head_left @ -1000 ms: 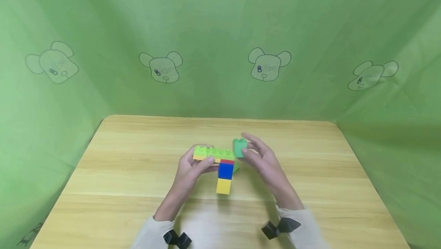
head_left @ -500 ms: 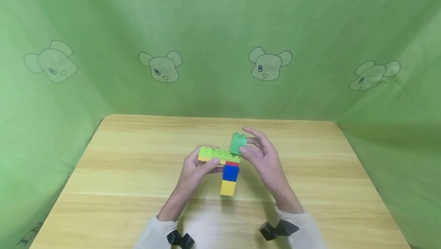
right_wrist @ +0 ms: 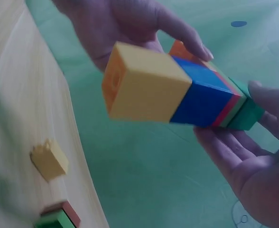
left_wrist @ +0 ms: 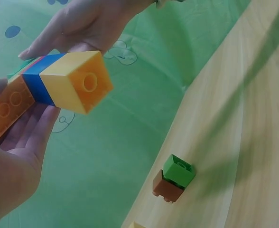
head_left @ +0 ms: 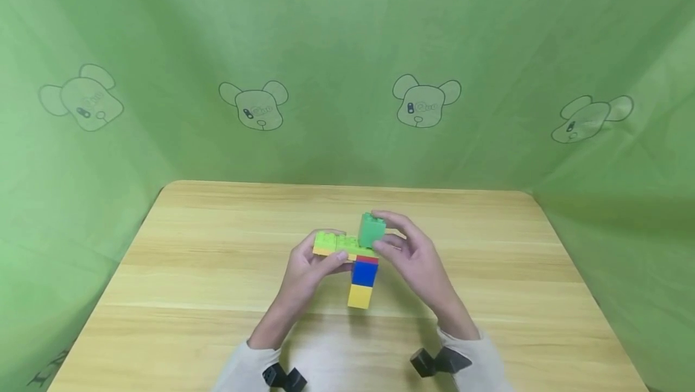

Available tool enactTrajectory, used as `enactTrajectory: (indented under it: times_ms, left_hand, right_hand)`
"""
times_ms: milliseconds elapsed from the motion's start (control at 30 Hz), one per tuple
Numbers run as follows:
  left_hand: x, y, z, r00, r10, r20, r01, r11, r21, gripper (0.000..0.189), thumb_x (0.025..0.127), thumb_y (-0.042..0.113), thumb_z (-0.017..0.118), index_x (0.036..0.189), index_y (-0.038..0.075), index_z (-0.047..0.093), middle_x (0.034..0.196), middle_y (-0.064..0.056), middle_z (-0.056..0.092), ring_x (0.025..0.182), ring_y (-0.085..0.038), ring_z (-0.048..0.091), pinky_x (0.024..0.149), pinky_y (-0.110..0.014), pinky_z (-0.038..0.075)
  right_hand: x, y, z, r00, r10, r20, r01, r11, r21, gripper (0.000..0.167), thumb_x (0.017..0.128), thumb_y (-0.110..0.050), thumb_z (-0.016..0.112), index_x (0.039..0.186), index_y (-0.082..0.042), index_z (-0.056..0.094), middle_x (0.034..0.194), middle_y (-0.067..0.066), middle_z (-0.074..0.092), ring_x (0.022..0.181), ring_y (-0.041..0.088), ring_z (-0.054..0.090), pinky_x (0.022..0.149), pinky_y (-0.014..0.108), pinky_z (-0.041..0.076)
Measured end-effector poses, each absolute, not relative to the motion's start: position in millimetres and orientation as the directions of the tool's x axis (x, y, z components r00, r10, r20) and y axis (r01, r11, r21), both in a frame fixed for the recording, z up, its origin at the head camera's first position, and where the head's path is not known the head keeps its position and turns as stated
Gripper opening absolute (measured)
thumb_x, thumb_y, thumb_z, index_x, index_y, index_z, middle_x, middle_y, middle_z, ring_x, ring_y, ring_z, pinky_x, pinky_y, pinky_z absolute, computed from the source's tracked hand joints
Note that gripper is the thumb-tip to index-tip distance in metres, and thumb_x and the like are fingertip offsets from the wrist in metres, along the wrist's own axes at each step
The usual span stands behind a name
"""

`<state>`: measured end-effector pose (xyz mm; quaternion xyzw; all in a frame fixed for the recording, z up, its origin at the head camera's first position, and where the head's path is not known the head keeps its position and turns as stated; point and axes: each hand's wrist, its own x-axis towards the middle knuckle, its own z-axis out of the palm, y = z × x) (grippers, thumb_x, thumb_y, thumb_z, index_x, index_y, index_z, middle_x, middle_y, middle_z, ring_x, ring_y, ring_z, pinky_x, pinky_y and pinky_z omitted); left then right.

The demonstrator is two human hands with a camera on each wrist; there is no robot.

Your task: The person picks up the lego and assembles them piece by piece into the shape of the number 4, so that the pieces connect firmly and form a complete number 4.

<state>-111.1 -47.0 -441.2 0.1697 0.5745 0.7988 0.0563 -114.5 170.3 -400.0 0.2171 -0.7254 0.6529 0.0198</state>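
The green block (head_left: pixel 371 231), which was apart to the right of the lime-green row (head_left: pixel 345 244) and then tilted over its end, now stands upright on that right end. The right hand (head_left: pixel 415 259) has brought its raised forefinger in to the block's top. The left hand (head_left: pixel 309 268) and the built piece have shifted slightly rightward since the first picture.

left hand (head_left: pixel 306 268) gripping, right hand (head_left: pixel 417 259) pinching, hands close together, 2 forearms (head_left: pixel 458 318) angled inward
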Motion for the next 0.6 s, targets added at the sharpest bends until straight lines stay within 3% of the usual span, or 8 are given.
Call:
enactTrajectory:
  times_ms: [167,300,600]
  left_hand:
    - [-111.4,-46.2,-441.4,-0.936,0.286,0.205,0.1,-0.343,0.934,0.043,0.1,0.011,0.068,0.135,-0.01,0.052,0.124,-0.02,0.064,0.11,-0.03,0.071,0.093,-0.048,0.061]
    - [-111.2,-45.6,-441.9,-0.937,0.281,0.205,0.099,-0.35,0.931,0.044,0.099,0.011,0.068,0.135,-0.01,0.052,0.124,-0.021,0.065,0.111,-0.032,0.071,0.094,-0.048,0.06]
    - [-110.7,-46.1,-441.5,-0.939,0.271,0.209,0.104,-0.355,0.929,0.043,0.1,0.012,0.069,0.133,-0.01,0.054,0.123,-0.021,0.067,0.11,-0.032,0.071,0.094,-0.047,0.061]
  right_hand:
    - [-113.5,171.7,-397.9,-0.884,-0.379,0.274,-0.325,0.076,-0.943,0.071,0.092,0.006,0.074,0.152,-0.009,0.041,0.147,0.023,0.048,0.118,0.04,0.065,0.089,0.04,0.063]
    - [-113.2,170.5,-397.8,-0.884,-0.397,0.248,-0.329,0.15,-0.932,0.084,0.086,0.002,0.082,0.154,-0.014,0.035,0.14,0.027,0.054,0.117,0.047,0.064,0.081,0.039,0.065]
    - [-112.5,167.2,-396.3,-0.908,-0.355,0.224,-0.316,0.227,-0.921,0.081,0.085,-0.005,0.086,0.15,-0.02,0.042,0.129,0.025,0.063,0.107,0.041,0.071,0.072,0.036,0.066]
